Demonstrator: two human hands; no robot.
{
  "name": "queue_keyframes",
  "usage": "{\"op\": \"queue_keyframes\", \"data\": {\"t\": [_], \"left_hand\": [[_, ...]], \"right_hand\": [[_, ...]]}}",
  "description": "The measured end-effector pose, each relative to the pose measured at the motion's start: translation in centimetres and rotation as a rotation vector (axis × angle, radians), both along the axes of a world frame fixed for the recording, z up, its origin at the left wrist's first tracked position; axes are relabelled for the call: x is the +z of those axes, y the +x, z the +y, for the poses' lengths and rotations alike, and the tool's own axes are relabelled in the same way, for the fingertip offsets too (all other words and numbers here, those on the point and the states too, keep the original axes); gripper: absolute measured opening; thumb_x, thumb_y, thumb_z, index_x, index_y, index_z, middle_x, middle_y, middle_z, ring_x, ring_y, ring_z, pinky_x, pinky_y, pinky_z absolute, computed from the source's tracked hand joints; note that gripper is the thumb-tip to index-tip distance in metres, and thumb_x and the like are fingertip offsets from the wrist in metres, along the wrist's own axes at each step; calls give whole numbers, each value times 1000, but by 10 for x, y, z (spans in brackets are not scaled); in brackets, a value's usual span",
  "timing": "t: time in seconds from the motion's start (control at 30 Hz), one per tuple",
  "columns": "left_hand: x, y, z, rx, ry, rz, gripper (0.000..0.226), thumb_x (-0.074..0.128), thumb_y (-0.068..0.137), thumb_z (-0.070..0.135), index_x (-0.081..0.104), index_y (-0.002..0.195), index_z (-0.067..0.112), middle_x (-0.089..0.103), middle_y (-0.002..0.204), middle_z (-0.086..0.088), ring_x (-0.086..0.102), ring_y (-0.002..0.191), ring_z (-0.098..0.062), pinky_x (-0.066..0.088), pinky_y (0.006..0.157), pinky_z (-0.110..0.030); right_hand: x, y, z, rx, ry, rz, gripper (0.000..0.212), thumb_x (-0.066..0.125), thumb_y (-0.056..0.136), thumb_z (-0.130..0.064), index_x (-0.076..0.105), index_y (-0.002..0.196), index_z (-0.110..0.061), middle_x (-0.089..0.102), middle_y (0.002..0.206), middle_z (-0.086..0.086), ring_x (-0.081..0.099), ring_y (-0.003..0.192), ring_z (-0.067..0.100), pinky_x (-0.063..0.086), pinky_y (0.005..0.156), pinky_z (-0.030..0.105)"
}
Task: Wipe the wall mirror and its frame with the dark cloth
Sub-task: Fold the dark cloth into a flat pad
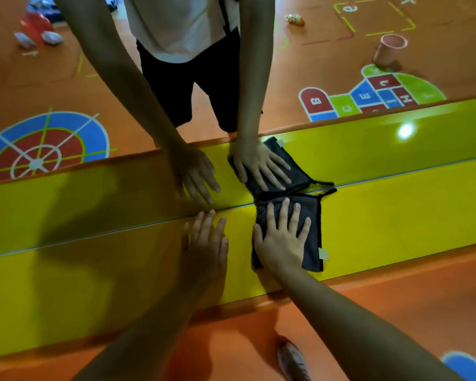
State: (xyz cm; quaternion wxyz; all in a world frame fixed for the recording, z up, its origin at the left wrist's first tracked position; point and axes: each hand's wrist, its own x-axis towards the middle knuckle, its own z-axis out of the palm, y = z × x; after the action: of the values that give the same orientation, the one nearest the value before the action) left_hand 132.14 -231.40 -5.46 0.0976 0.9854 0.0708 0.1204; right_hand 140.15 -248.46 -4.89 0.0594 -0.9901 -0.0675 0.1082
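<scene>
Frame-wiping step: the right hand (283,240), fingers spread flat, presses the dark cloth (313,237) onto the yellow frame (396,215). Just left of the cloth, the left hand (206,243) rests open. Next, probably a steady sideways sweep.

left hand (207,244), right hand (284,239) — both flat, splayed
</scene>
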Motion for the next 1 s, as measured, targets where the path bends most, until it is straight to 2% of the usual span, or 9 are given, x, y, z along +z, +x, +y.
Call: {"op": "queue_keyframes", "data": {"t": [0.1,0.2,0.5,0.8,1.0], "left_hand": [[2,-31,63,-10,-5,-11,51,41,101,37,59,145,19,49,156,-11,44,146,-32,33,115,-59],[-3,-71,130,36,-25,7,51,42,101,37,59,145,18,49,156,-12,44,146,-34,33,115,-60],[3,-175,273,54,-3,94,53,34,103,39,56,147,19,48,157,-11,39,149,-33,33,116,-60],[4,-203,303,116,-27,156,55,30,104,41,55,148,22,44,159,-8,35,151,-30,31,118,-60],[4,-227,325,178,-33,184,58,24,104,44,45,155,25,37,164,-4,25,156,-27,21,123,-55]], "right_hand": [[0,-20,48,-36,-39,47,72,10,104,-62,-6,165,-26,-23,170,10,-26,155,34,-11,123,61],[2,-46,98,-55,-37,32,73,11,104,-63,-7,165,-27,-25,169,8,-27,154,33,-12,123,60],[8,-145,279,55,-21,83,69,7,104,-62,-23,158,-32,-35,165,8,-37,150,33,-17,121,61],[8,-156,292,74,-32,67,69,10,104,-62,-15,162,-34,-30,167,6,-32,152,32,-13,122,60],[8,-172,319,143,-31,64,69,9,104,-63,-20,160,-34,-33,166,7,-35,151,32,-15,122,61]]}}
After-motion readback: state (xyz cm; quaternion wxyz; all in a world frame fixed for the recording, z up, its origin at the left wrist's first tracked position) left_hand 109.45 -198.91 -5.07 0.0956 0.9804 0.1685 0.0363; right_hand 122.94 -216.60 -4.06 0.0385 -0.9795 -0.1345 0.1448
